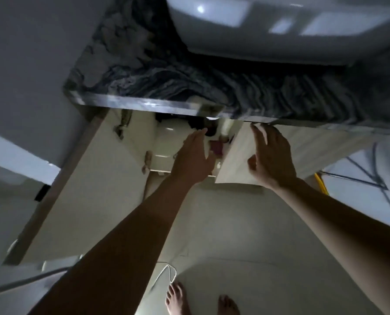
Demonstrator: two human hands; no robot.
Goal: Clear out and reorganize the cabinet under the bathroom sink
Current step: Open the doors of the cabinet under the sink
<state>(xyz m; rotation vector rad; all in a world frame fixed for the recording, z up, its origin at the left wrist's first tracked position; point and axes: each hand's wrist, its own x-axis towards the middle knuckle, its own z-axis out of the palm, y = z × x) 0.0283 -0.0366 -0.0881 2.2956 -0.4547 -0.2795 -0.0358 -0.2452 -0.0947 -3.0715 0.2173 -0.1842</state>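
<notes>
I look down at the cabinet under a dark marbled counter (189,73) that carries a white sink basin (269,21). The left cabinet door (80,178) is swung wide open. The right door (239,155) stands partly open. My left hand (194,158) reaches into the gap between the doors with fingers spread and holds nothing. My right hand (269,155) lies flat against the right door near its top edge, fingers apart. Inside I make out a dark red item (216,147), a pale rounded container (169,142) and dark pipework; the interior is dim and blurred.
A pale tiled floor (235,235) lies below, with my bare feet (201,301) at the bottom edge and a thin white cord (166,272) beside them. A yellow hose (321,183) and grey cables (366,176) sit at the right. A grey wall fills the left.
</notes>
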